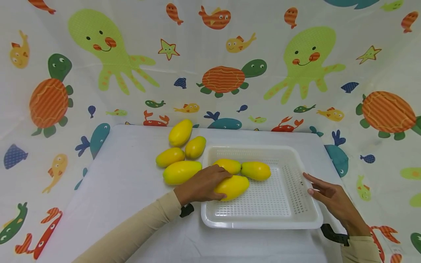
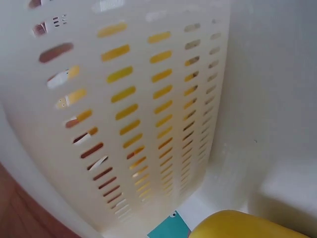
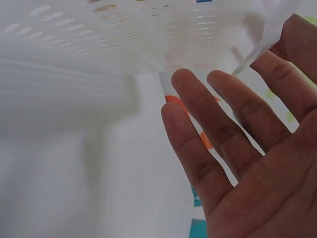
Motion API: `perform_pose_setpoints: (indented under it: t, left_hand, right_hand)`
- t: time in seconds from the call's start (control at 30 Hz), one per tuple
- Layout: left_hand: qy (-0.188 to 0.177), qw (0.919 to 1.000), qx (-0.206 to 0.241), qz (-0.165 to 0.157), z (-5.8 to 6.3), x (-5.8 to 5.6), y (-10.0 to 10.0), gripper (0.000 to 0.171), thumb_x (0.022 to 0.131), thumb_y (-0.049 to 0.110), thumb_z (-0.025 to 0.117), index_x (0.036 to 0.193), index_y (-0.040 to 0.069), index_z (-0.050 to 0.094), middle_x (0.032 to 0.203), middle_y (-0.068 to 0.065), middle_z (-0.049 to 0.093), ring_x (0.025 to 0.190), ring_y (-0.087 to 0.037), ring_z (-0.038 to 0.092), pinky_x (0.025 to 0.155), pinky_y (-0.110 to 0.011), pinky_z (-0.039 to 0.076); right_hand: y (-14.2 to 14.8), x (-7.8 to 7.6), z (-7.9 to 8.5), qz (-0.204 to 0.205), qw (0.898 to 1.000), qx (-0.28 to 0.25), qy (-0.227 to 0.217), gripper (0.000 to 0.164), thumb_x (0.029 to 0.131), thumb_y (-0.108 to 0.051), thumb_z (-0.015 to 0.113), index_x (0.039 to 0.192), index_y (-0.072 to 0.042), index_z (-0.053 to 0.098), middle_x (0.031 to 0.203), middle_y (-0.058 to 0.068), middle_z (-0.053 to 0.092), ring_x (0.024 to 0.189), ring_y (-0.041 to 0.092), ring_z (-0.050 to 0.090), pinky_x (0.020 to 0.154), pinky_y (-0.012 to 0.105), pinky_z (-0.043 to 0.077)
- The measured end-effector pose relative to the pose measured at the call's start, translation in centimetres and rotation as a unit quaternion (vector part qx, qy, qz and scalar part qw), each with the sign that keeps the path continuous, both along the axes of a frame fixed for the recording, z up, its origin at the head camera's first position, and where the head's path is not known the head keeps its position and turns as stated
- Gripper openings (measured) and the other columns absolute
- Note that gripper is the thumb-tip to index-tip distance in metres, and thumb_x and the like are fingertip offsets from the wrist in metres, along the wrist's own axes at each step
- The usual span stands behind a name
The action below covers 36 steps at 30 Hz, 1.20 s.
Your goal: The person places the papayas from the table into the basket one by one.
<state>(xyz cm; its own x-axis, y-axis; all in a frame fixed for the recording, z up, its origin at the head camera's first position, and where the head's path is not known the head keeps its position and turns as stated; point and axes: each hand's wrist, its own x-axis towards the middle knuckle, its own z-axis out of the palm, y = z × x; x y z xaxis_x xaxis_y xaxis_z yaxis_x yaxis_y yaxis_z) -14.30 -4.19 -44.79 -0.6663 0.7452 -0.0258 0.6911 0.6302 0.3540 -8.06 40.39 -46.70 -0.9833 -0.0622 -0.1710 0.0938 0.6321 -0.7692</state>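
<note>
My left hand [image 1: 205, 184] grips a yellow papaya-like fruit [image 1: 236, 187] inside the white plastic basket [image 1: 263, 223], its fingers over the top and thumb on the near side. Two similar fruits, one [image 1: 229, 165] partly behind that hand and another [image 1: 256, 171], lie end to end beyond it in the basket. At the basket's right rim, my right hand [image 1: 335, 201] holds the edge with thumb and index finger. The right wrist view shows the other fingers [image 3: 218, 129] extended below the rim. The left wrist view sees mostly the basket's slotted side wall [image 2: 143, 114], with the held fruit hidden.
Left of the basket, several more yellow fruits lie on the white-covered table [image 1: 131, 190], the nearest one [image 1: 182, 172] close to the basket's left wall. A curtain [image 1: 197, 44] printed with sea animals hangs behind and around the table.
</note>
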Motion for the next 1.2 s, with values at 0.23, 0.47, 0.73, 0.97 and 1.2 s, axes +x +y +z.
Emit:
perform_pose_setpoints:
  t: [0.23, 0.47, 0.73, 0.97, 1.2]
  left_hand:
    - [0.006, 1.0000, 0.007, 0.003, 0.1, 0.1, 0.0, 0.071, 0.092, 0.046, 0.083, 0.151, 0.016, 0.059, 0.146, -0.002, 0.065, 0.129, -0.019, 0.059, 0.113, -0.036, 0.053]
    - [-0.012, 0.9987, 0.047, 0.015, 0.7, 0.1, -0.4, 0.068, 0.091, 0.046, 0.083, 0.150, 0.020, 0.061, 0.149, 0.002, 0.064, 0.135, -0.019, 0.058, 0.115, -0.040, 0.052]
    - [-0.007, 0.9937, 0.099, 0.052, 1.7, -0.8, -1.6, 0.059, 0.093, 0.046, 0.081, 0.144, 0.021, 0.066, 0.145, 0.003, 0.067, 0.133, -0.019, 0.059, 0.113, -0.040, 0.054]
    - [0.041, 0.9846, 0.144, 0.091, 2.7, -2.9, -4.1, 0.061, 0.094, 0.044, 0.079, 0.147, 0.017, 0.063, 0.145, -0.002, 0.067, 0.134, -0.025, 0.058, 0.118, -0.049, 0.050]
    - [0.032, 0.9704, 0.163, 0.175, 3.0, -5.8, -7.4, 0.065, 0.095, 0.043, 0.078, 0.152, 0.020, 0.058, 0.153, -0.006, 0.061, 0.143, -0.032, 0.053, 0.121, -0.061, 0.043]
  right_hand:
    - [0.0, 0.0, -0.2, 0.000, 1.000, 0.004, 0.002, 0.065, 0.104, -0.038, 0.068, 0.163, -0.023, 0.043, 0.169, 0.018, 0.039, 0.122, 0.022, 0.074, 0.094, 0.041, 0.065]
    - [0.1, 0.1, -0.3, -0.001, 1.000, 0.005, 0.010, 0.064, 0.104, -0.038, 0.068, 0.162, -0.023, 0.045, 0.169, 0.006, 0.041, 0.123, 0.013, 0.072, 0.093, 0.037, 0.065]
    - [0.1, 0.1, 0.0, -0.006, 1.000, 0.012, 0.006, 0.065, 0.105, -0.039, 0.068, 0.163, -0.024, 0.044, 0.169, 0.017, 0.039, 0.127, 0.026, 0.072, 0.094, 0.042, 0.064]
    - [0.1, 0.2, -0.1, 0.001, 1.000, 0.009, 0.013, 0.064, 0.105, -0.038, 0.068, 0.162, -0.023, 0.045, 0.168, 0.000, 0.041, 0.122, 0.008, 0.071, 0.095, 0.040, 0.064]
    - [0.2, 0.1, -0.3, 0.002, 1.000, 0.010, 0.017, 0.063, 0.105, -0.037, 0.068, 0.162, -0.022, 0.045, 0.168, 0.001, 0.042, 0.124, 0.016, 0.073, 0.095, 0.042, 0.064]
